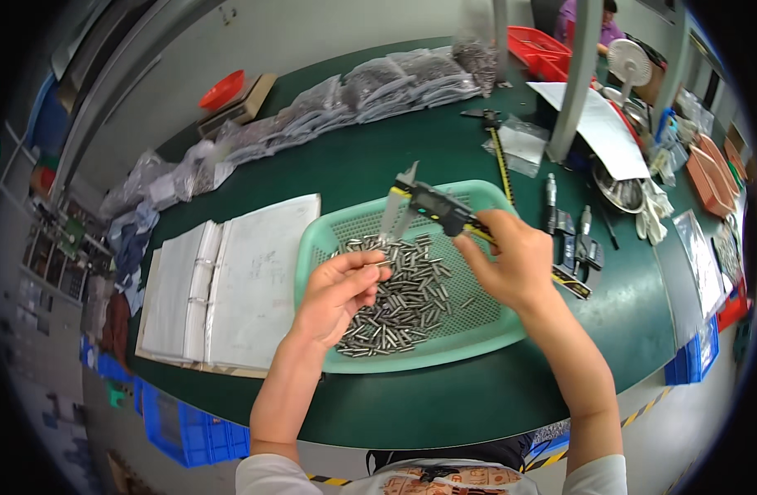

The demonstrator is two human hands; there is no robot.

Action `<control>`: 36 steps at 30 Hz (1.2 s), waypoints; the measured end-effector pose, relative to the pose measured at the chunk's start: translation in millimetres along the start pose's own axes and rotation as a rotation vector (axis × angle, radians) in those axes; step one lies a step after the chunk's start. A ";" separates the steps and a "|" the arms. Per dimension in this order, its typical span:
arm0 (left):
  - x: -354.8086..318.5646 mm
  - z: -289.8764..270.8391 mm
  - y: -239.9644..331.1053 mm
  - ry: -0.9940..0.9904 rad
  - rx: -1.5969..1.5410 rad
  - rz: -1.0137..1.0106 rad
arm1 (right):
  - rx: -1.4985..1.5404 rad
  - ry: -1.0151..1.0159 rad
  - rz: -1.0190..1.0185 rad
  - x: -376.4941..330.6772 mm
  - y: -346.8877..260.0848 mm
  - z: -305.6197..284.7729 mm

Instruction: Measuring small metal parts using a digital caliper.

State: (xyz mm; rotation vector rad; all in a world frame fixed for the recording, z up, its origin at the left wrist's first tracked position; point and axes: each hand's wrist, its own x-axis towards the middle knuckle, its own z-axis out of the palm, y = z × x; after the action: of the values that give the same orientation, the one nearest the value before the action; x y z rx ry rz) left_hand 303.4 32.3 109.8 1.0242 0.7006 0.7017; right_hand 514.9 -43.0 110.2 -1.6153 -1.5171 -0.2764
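Looks bright and fairly evenly lit, with a pale sheen on the green table at right and glints off the plastic bags on the far side. Bends straight edges toward a black rim; turns soft toward the left.

The piece pinched in the left hand is too small to make out; the right hand hides part of the caliper; the binder's writing is blurred. A post partly hides a co-worker, cut off by the upper edge; a white sheet covers part of the metal bowl
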 end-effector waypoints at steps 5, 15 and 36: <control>-4.9 -10.3 -0.3 0.026 -0.006 0.012 | 0.066 -0.039 -0.094 -1.1 -3.4 5.6; -5.2 -6.0 2.0 -0.030 -0.020 0.003 | 0.048 -0.130 -0.103 1.6 -1.4 1.0; -3.9 -4.9 2.8 -0.018 -0.053 -0.024 | 0.017 -0.119 0.015 1.5 1.9 0.8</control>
State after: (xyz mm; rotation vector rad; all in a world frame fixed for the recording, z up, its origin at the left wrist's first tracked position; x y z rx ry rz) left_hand 296.8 32.7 111.4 0.9711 0.6746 0.6857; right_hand 516.5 -41.2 109.9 -1.6541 -1.5915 -0.1607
